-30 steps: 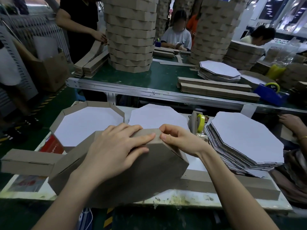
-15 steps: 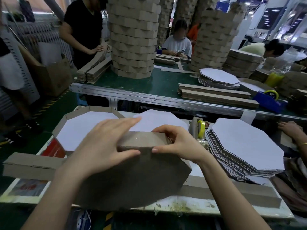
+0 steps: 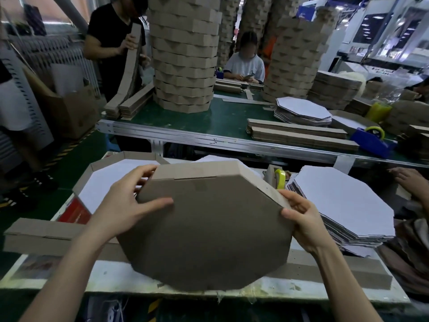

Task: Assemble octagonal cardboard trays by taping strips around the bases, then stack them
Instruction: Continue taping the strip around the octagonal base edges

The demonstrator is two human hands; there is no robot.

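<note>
An octagonal cardboard tray [image 3: 209, 231] stands tilted up on the white work table [image 3: 111, 277], its brown underside facing me. My left hand [image 3: 125, 203] grips its upper left edge, thumb on the brown face and fingers behind the rim. My right hand [image 3: 301, 219] grips the right edge, thumb on the face. A finished tray [image 3: 102, 180] with a white inside lies flat behind, at the left. A stack of white octagonal bases [image 3: 343, 201] sits at the right. Folded brown strips [image 3: 39, 235] lie along the table's front.
A tape dispenser with yellow tape [image 3: 278, 180] stands behind the tray. Beyond is a green conveyor table [image 3: 222, 122] with tall tray stacks [image 3: 183, 54], strips, bases and a blue tape dispenser [image 3: 371, 140]. Other workers stand and sit around. Another person's hand [image 3: 411, 182] is at the far right.
The tray has been raised and tipped so its brown underside faces me. Both hands slid apart from the top rim to the left and right edges.
</note>
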